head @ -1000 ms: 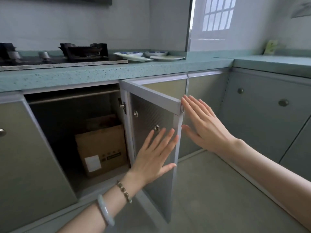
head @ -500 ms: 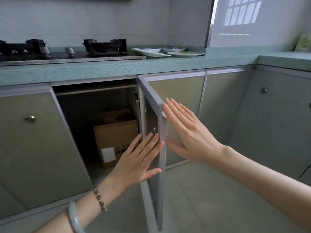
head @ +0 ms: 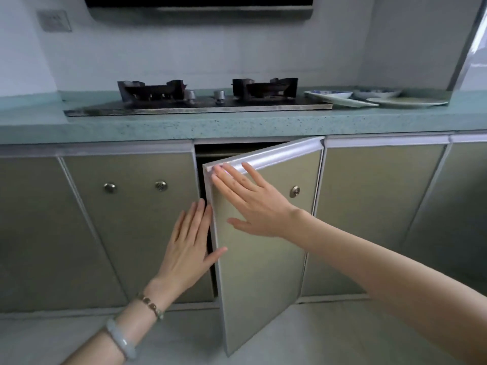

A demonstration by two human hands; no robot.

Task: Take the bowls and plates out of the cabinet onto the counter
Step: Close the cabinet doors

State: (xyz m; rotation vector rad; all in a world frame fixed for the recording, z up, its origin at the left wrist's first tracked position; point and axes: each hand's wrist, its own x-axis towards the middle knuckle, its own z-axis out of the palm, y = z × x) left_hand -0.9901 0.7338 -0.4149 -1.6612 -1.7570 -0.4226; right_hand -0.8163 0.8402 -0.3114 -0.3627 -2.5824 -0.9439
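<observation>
Several plates (head: 407, 101) and a bowl (head: 375, 93) lie on the green counter (head: 237, 126), right of the stove. Below the counter, one cabinet door (head: 266, 248) stands slightly ajar, leaving only a narrow dark gap at its left edge. My right hand (head: 253, 204) presses flat against the door's front, fingers straight, near its upper left corner. My left hand (head: 188, 246) lies flat with straight fingers at the door's free edge, over the neighbouring closed door. The cabinet's inside is hidden.
A two-burner gas stove (head: 200, 101) sits on the counter, with a range hood (head: 200, 6) above it. Closed cabinet doors with round knobs (head: 110, 187) run left and right of the ajar door. A grey tiled floor (head: 316, 335) lies below.
The cabinet door has swung from wide open to nearly closed under my right hand. My left hand moved from the door's inner side to its outer edge. The cardboard box inside is now hidden.
</observation>
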